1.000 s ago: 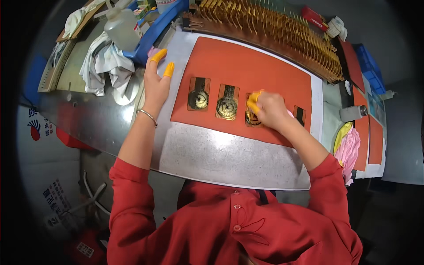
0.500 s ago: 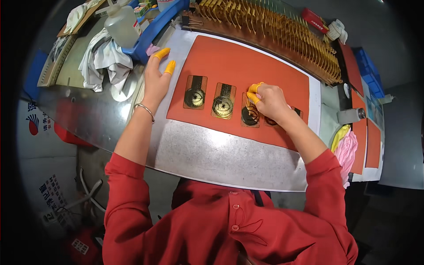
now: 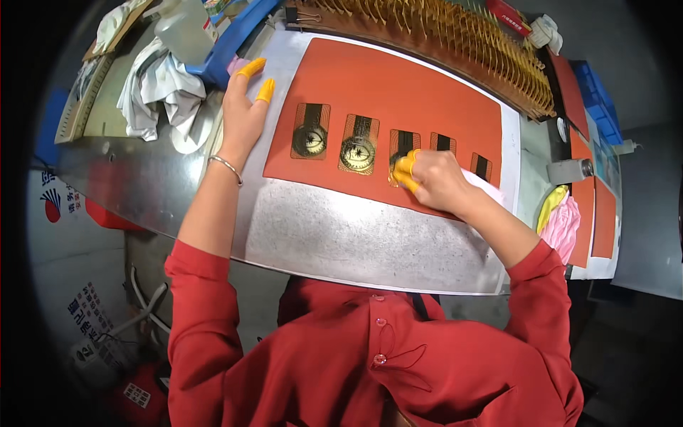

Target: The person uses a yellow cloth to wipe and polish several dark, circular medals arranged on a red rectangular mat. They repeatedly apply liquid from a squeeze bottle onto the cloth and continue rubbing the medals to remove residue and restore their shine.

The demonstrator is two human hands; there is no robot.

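Centre right, I work my right hand (image 3: 439, 179) over a card (image 3: 405, 139), fingers apparently clamped on pale cloth (image 3: 485, 184); upper left, my left hand (image 3: 242, 117), fingers apart, likely steadies the white sheet (image 3: 509, 142).

We look from the wearer's head, through the left of two side-by-side fisheye lenses, down and forward onto the metal worktable (image 3: 356, 235). We sit above and behind the yellow-capped fingers (image 3: 266, 90), far enough back to include both forearms (image 3: 206, 217) on our side of them and the rack (image 3: 441, 46) beyond. Our wide view darkens toward its edge.
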